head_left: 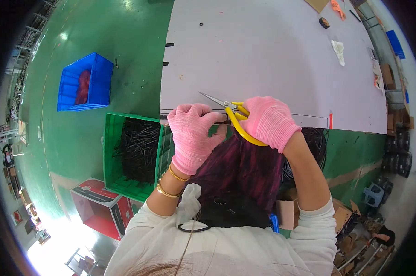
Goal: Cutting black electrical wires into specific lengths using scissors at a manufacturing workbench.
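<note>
My right hand (270, 120), in a pink knit glove, is closed around the yellow handles of a pair of scissors (242, 130). Their slim pointed metal blades reach left over the table, above my left fingertips. At the table's near edge my left hand (194, 133), also in a pink glove, has its thumb and forefinger bent toward each other around a thin black strand (227, 117). Much of that strand is hidden by the fingers. Dark lines run along the near edge of the light grey table (263, 60) to a red mark at the right.
Left of my legs stands a green crate (109, 152) with many cut black lengths. Beyond are a blue crate (102, 83) holding something red and, nearer, a red box (97, 209). Coiled black cable (316, 147) lies right. A tape roll (324, 23) sits on the table.
</note>
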`<state>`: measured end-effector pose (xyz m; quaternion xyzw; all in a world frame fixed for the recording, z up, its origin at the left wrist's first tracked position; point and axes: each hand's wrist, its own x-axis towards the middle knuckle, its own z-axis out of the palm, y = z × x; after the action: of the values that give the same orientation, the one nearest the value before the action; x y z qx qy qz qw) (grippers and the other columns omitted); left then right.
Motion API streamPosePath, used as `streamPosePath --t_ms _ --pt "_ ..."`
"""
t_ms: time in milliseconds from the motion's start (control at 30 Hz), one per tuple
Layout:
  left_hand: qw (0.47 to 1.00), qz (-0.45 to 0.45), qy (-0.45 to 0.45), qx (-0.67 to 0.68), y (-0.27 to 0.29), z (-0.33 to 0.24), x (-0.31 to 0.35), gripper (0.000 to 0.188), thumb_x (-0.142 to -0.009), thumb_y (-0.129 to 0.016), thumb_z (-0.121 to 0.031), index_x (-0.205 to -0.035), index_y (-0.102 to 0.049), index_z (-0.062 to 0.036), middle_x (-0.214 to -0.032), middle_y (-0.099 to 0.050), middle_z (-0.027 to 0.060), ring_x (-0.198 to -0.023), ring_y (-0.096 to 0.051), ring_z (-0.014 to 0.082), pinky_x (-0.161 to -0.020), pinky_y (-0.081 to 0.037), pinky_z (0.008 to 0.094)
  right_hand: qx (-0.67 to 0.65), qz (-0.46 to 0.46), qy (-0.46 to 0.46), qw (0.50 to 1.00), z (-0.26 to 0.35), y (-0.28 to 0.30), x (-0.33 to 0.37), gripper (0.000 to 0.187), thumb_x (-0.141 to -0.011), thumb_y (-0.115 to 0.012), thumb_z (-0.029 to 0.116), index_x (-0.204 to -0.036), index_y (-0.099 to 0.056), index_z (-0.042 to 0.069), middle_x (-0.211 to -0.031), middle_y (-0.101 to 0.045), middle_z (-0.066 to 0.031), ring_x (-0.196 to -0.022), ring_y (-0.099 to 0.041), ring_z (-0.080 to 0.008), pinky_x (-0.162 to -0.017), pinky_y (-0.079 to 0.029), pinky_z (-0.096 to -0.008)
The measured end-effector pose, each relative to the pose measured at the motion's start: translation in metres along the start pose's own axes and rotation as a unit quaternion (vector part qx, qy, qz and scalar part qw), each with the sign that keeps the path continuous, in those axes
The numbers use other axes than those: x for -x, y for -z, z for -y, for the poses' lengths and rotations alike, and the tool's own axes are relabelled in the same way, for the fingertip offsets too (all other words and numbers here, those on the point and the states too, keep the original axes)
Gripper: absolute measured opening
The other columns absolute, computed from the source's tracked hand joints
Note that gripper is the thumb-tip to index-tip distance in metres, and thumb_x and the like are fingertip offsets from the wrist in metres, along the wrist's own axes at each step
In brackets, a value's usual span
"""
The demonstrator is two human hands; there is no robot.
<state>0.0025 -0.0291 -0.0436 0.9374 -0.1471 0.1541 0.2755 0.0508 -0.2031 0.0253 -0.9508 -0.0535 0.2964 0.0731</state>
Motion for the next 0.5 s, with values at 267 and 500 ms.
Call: streamPosePath --t_ms 267,500 --pt "0.999 0.012 -0.03 0.021 0.001 0.002 -0.004 0.019 -0.064 -0.078 -0.022 -0.081 -0.071 -0.0214 -0.083 -0.062 -0.0015 -0.084 -0.058 0.0262 -0.079 -0.041 0.0414 -0.133 -0.16 0.127 0.97 -0.026 -0.03 0.026 0.025 -0.084 -0.07 0.027 -0.096 -0.067 0.005 -0.082 -0.067 -0.0171 -0.077 -0.065 -0.0368 -0.068 -0.052 -0.041" --pt "0.998 0.042 -0.021 0.04 0.017 0.009 0.004 0.016 -0.063 -0.075 -0.017 -0.079 -0.07 -0.0183 -0.083 -0.062 -0.0006 -0.086 -0.057 0.0249 -0.081 -0.039 0.0403 -0.389 -0.362 0.042 0.846 -0.009 -0.073 0.071 0.02 -0.088 -0.07 0.018 -0.085 -0.059 0.002 -0.068 -0.06 -0.006 -0.061 -0.062 -0.0193 -0.058 -0.049 -0.033"
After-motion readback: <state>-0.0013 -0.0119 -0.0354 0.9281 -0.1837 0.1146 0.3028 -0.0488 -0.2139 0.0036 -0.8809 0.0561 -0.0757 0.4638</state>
